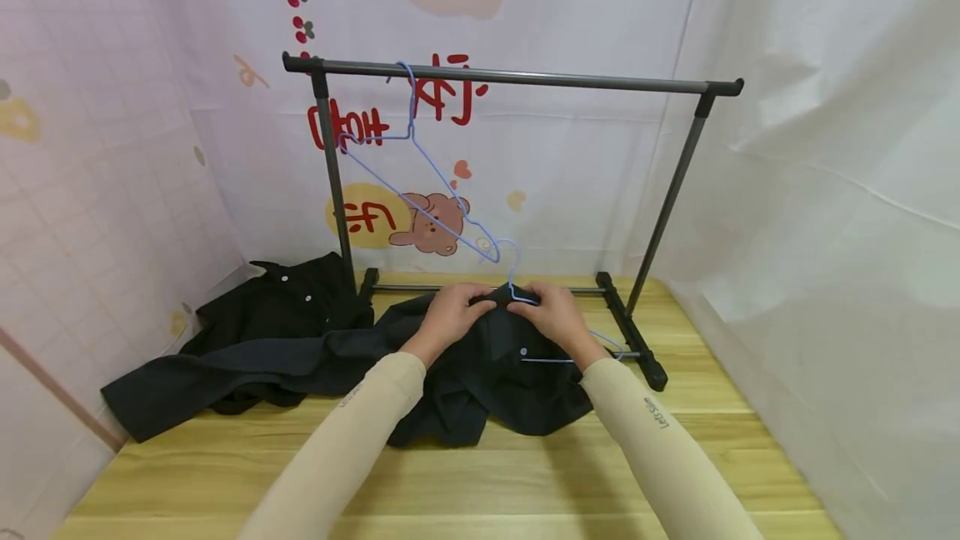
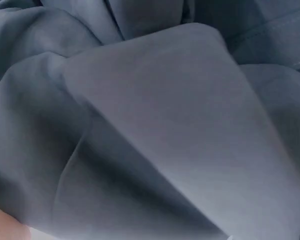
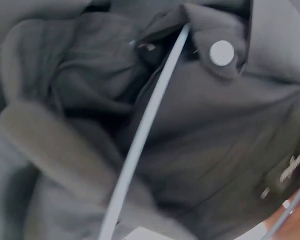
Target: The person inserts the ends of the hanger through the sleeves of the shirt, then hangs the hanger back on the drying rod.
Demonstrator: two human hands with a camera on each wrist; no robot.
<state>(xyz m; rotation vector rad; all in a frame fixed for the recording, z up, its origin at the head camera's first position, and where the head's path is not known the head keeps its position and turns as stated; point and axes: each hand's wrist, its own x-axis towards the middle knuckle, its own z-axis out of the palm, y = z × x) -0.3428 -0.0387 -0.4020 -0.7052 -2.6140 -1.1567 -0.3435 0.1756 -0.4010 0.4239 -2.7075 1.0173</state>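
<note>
On the wooden table [image 1: 450,482], two hands, left hand [image 1: 448,317], right hand [image 1: 552,315], gripping one dark shirt [image 1: 487,373], two blue hangers [image 1: 420,190].

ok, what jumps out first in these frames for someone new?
Two hands, left hand and right hand, grip a dark button-up shirt with a light blue wire hanger in it, on the pale wooden floor. Behind stands a dark metal garment rack with another blue hanger hooked on it; a second dark shirt lies at left.
</note>
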